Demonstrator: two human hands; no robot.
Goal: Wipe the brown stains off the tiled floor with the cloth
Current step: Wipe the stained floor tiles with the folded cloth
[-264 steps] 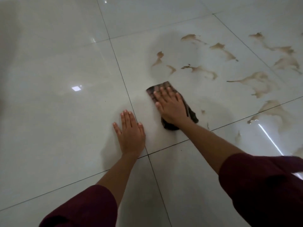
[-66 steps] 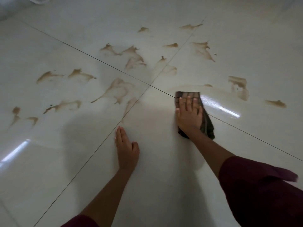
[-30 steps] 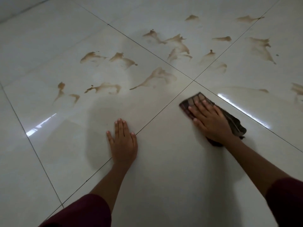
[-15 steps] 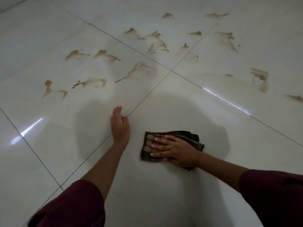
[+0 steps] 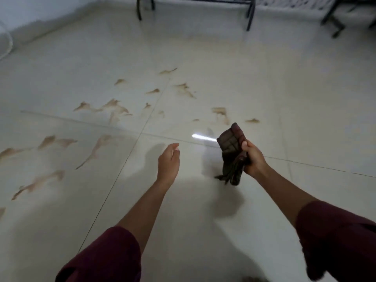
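hidden: black metal furniture legs (image 5: 249, 15) cut off at top edge, frame blurred | right hand (image 5: 253, 157) fingers curled round dark folded cloth (image 5: 232, 153), lifted off tiled floor (image 5: 305, 98) | left hand (image 5: 168, 159) fingers relaxed together, holding nothing | brown stains (image 5: 114, 107) beyond both hands' fingertips and leftward

One head-worn wide-angle view looks forward and down from well above the tiled floor (image 5: 264, 78); both forearms reach in from the bottom edge; the far wall (image 5: 50, 9) and black furniture legs (image 5: 250, 15) run along the top.
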